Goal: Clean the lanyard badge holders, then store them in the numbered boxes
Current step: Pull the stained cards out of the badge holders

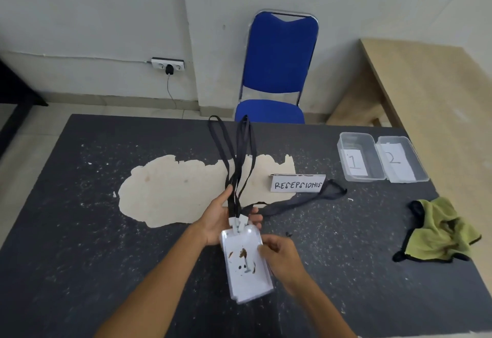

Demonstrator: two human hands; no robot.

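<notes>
**A:** Lanyard badge holders [246, 263]: how far along are they?

**B:** Barely started, I'd judge. Take the dark table [80, 231] first. At its far right stand the two clear boxes, box 1 [364, 180] and box 2 [407, 181], side by side and touching. Each seems to hold only its paper number slip, so nothing is stored.

**A:** And the cleaning?

**B:** The green cloth [442, 231] lies crumpled at the right, well apart from both hands, so no wiping is going on. The holders are stacked together, raised above the near middle of the table. The black straps [241, 151] run up and away from them, and one more strap [306, 200] trails right, past the RESEPSIONIS sign [298, 183].

**A:** Who has hold of what?

**B:** The left hand [221, 220] lies palm up under the clip end. Its thumb presses the straps and its fingers curl up round the far side. The right hand [282, 255] pinches the stack's right edge between thumb and fingers.

**A:** Is the top one dirty?

**B:** Yes. Brown stains [242, 253] and dark spots mark its front. All the wiping, sorting and boxing is left to do.
</notes>
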